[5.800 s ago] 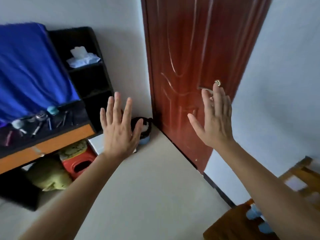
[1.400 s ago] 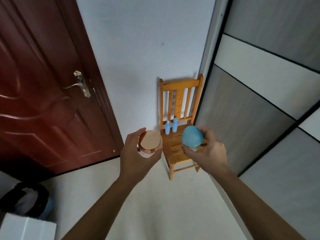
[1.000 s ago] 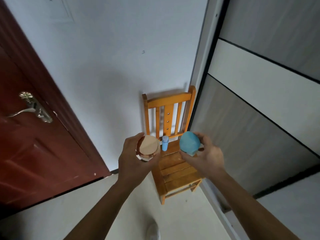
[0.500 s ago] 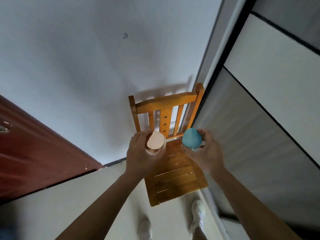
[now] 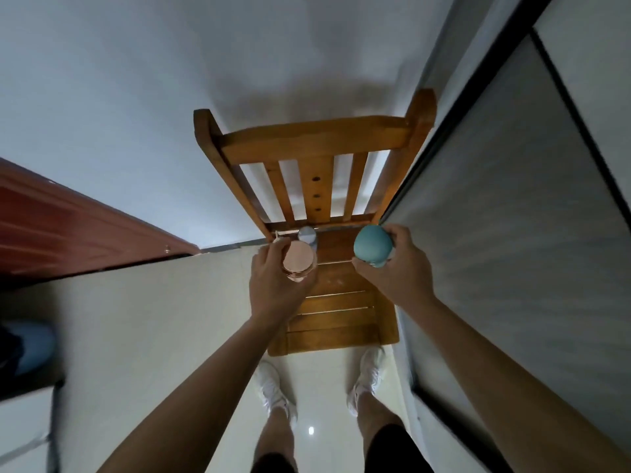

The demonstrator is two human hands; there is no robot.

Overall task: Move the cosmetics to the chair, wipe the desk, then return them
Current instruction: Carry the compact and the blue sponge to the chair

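A small wooden chair (image 5: 341,312) stands against the white wall, seen from above. My left hand (image 5: 273,288) grips a jar with a rose-gold lid (image 5: 297,261) over the seat's left rear part. My right hand (image 5: 396,268) holds a container with a round teal-blue cap (image 5: 372,246) over the seat's right rear part. A pale blue bottle (image 5: 307,234) stands at the back of the seat, just behind the jar. Whether either held item touches the seat is hidden by my hands.
A grey wardrobe panel (image 5: 512,233) runs close along the chair's right side. A red-brown door (image 5: 61,227) lies to the left. My feet in white shoes (image 5: 273,387) stand on the pale floor just in front of the seat.
I have stepped up to the chair and now look straight down on it. Both hands, still holding the jar and the teal-capped container, have lowered toward the rear of the seat.
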